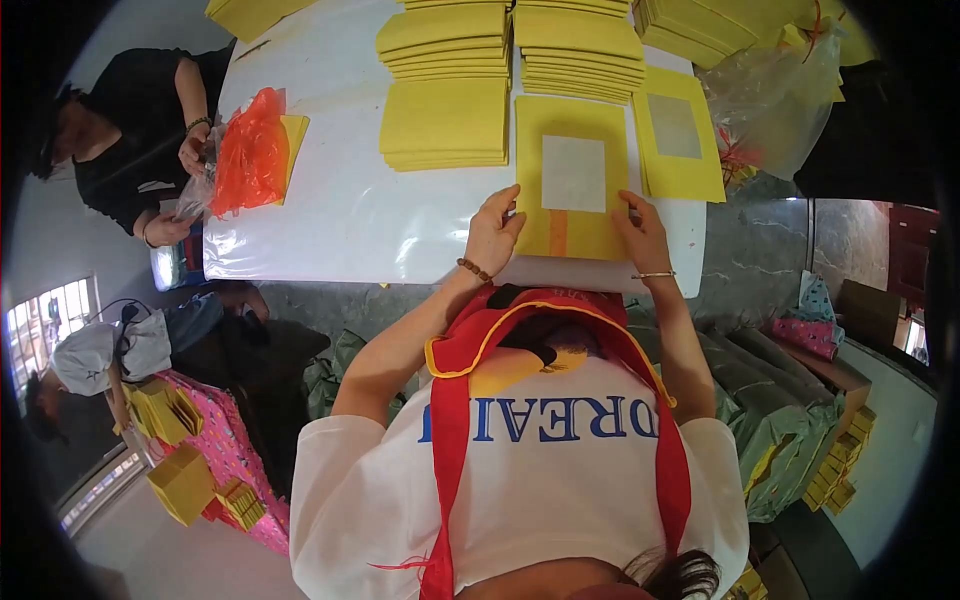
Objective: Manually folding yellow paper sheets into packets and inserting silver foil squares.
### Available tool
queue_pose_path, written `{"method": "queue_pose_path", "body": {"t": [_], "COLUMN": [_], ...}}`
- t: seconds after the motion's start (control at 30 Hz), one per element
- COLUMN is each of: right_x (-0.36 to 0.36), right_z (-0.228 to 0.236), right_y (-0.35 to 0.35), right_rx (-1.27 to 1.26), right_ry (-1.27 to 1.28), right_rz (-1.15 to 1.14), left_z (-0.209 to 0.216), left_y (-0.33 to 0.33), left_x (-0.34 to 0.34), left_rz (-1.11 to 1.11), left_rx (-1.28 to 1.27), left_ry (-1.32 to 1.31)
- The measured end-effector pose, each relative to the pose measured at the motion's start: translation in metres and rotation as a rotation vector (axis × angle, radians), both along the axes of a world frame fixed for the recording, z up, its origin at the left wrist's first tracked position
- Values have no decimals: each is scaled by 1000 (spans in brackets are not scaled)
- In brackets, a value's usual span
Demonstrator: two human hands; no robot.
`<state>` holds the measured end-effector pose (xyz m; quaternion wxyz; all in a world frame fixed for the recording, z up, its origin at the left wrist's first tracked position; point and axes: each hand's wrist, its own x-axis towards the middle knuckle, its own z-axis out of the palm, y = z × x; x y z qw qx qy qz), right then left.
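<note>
A flat yellow paper sheet [530, 160] lies before me at the near edge of the white table. It has a pale grey rectangle in its middle and an orange strip below that. My left hand [494, 230] is closed at its left edge, fingers bent and thumb close to the paper. On the opposite edge, my right hand [643, 236] is closed too, with curled fingertips against the side. Whether there are more layers beneath it, I cannot tell. A similar yellow sheet [705, 160] with a grey rectangle lies to its right, partly covered.
Yellow stacks [443, 125] stand beyond my hands on the white table [320, 160]. At far right is a clear plastic bag [775, 105]. At left, a person in black [125, 130] handles orange-red plastic [250, 150]. Green wrapped bundles [780, 430] stand at lower right.
</note>
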<state>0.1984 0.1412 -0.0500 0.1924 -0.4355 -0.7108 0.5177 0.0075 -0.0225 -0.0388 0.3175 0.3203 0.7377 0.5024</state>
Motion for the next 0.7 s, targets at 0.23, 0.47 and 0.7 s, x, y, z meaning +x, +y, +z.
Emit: {"method": "queue_pose_path", "body": {"t": [0.23,0.47,0.7], "right_x": [-10,-13,-7], "right_z": [37,43,13], "right_y": [-6,-13,-7], "right_rx": [495,571,-188], "right_ry": [-45,-160,252], "right_rz": [119,412,137], "left_z": [25,28,27], "left_y": [-2,2,2], "left_x": [-12,-4,-4], "left_rz": [-304,-618,-693], "left_rx": [177,211,256], "left_ry": [662,851,954]}}
